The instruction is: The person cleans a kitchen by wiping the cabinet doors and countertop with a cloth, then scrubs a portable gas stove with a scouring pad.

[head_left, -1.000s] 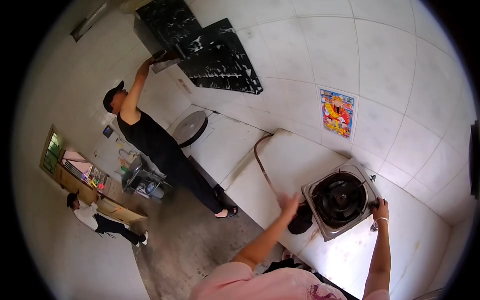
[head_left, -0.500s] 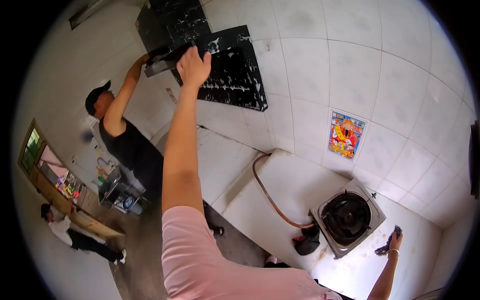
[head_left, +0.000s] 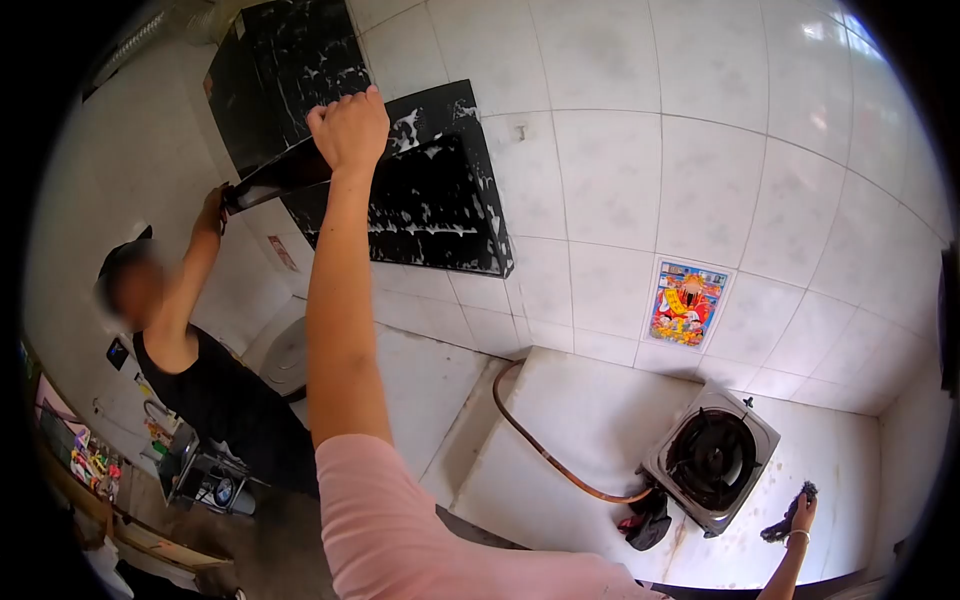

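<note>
My left hand (head_left: 350,130) is raised in front of the black range hood (head_left: 435,190), which has white suds smeared over it. Its fingers are curled, and what they may hold is hidden. A dark panel (head_left: 285,175) of the hood runs from beside this hand to a co-worker's hand (head_left: 215,205). At the lower right, my right hand (head_left: 802,515) is closed on a dark, crumpled cloth (head_left: 782,527) over the white counter (head_left: 560,430). The gas stove (head_left: 712,458) stands to the left of that hand.
A person in a black sleeveless top (head_left: 220,390) stands at the left. A brown hose (head_left: 540,450) leads to the stove, by a dark bundle (head_left: 648,522). A colourful poster (head_left: 688,303) hangs on the tiled wall. A sink stand (head_left: 205,475) is at the lower left.
The view has shifted. My left hand's spread fingers have curled in at the hood. The co-worker's face has turned towards me. My right hand still holds the cloth.
</note>
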Demonstrator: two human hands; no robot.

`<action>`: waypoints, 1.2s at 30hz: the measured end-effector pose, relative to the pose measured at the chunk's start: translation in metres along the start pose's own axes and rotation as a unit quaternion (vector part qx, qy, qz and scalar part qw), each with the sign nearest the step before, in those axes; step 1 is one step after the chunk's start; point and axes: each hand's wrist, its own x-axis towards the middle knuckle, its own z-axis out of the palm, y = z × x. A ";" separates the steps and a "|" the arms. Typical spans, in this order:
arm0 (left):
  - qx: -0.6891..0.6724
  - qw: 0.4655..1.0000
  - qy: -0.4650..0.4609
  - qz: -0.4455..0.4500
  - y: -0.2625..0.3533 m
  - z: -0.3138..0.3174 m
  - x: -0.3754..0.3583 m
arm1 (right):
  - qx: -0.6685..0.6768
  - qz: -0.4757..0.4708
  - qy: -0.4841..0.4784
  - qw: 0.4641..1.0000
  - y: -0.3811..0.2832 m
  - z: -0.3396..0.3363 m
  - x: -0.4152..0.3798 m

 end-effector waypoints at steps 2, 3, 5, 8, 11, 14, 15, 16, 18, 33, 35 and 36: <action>-0.013 1.000 0.022 0.011 -0.005 -0.002 -0.004 | 0.022 0.003 0.008 1.000 -0.010 -0.003 -0.005; -0.025 0.998 0.045 0.024 -0.006 -0.006 -0.006 | 0.021 0.003 0.008 1.000 -0.011 -0.001 -0.004; -0.030 0.999 0.034 0.030 -0.008 -0.013 -0.016 | 0.004 -0.052 0.052 0.997 -0.012 0.004 -0.005; -0.097 0.991 0.083 0.047 -0.012 0.001 -0.030 | 0.027 -0.041 0.048 0.998 -0.018 0.017 0.000; -0.171 0.979 0.105 0.037 -0.016 0.005 -0.042 | 0.075 -0.011 -0.011 0.997 -0.029 0.030 0.000; -0.525 0.838 0.054 -0.138 -0.020 -0.005 -0.042 | 0.071 -0.020 -0.012 0.997 -0.024 0.042 0.008; -0.521 0.840 0.053 -0.141 -0.020 -0.010 -0.043 | 0.062 -0.016 -0.022 0.998 -0.027 0.045 0.006; -0.657 0.729 0.037 -0.189 -0.020 -0.016 -0.041 | 0.065 -0.003 -0.028 0.997 -0.031 0.047 0.005; -0.781 0.581 0.007 -0.228 -0.019 -0.026 -0.041 | 0.056 -0.005 -0.037 0.998 -0.032 0.052 0.006; -0.142 0.984 -0.098 -0.053 -0.067 0.020 -0.016 | 0.032 -0.013 -0.050 0.998 -0.038 0.058 0.000; -0.218 0.968 -0.121 -0.011 -0.063 0.016 -0.010 | 0.034 -0.017 -0.048 0.998 -0.025 0.057 0.001; -0.217 0.968 -0.122 -0.010 -0.058 0.012 -0.009 | 0.034 -0.015 -0.041 0.998 -0.023 0.058 0.000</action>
